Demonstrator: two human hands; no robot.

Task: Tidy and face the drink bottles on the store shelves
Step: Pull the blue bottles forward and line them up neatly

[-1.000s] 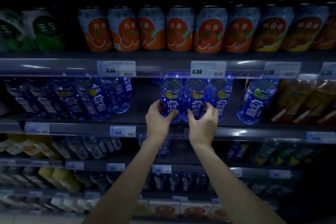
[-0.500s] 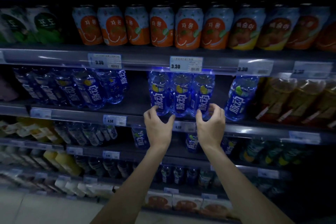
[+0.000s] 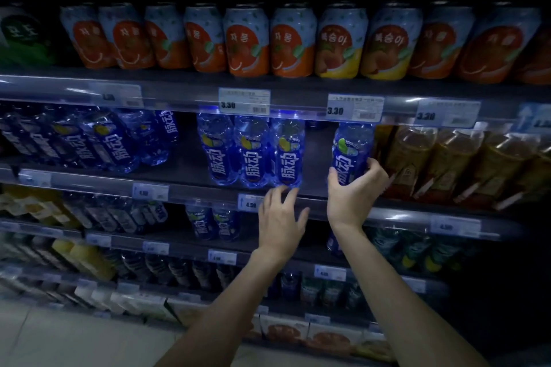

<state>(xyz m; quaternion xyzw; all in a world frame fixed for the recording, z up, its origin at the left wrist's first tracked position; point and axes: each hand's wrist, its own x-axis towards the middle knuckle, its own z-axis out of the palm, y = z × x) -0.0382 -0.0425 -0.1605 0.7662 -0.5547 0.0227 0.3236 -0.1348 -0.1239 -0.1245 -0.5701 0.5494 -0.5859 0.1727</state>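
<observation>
Three blue drink bottles (image 3: 252, 152) stand side by side at the front of the middle shelf (image 3: 190, 192), labels facing out. A lone blue bottle (image 3: 351, 149) with a green mark stands to their right, and my right hand (image 3: 353, 188) grips its lower part. Below the rightmost bottle of the trio, my left hand (image 3: 280, 217) hovers with fingers spread, holding nothing. Another group of blue bottles (image 3: 98, 140) fills the left of the same shelf, with a gap between the groups.
Orange and yellow cans (image 3: 247, 42) line the shelf above. Amber tea bottles (image 3: 447, 164) crowd the right of the middle shelf, touching distance from the lone bottle. Lower shelves hold more bottles (image 3: 211, 222) and cartons (image 3: 328, 337). Price tags (image 3: 244, 101) run along the rails.
Both hands let go of the three blue bottles. My right hand moved right and took hold of the lone blue bottle; my left hand dropped below the trio. The view shifted right.
</observation>
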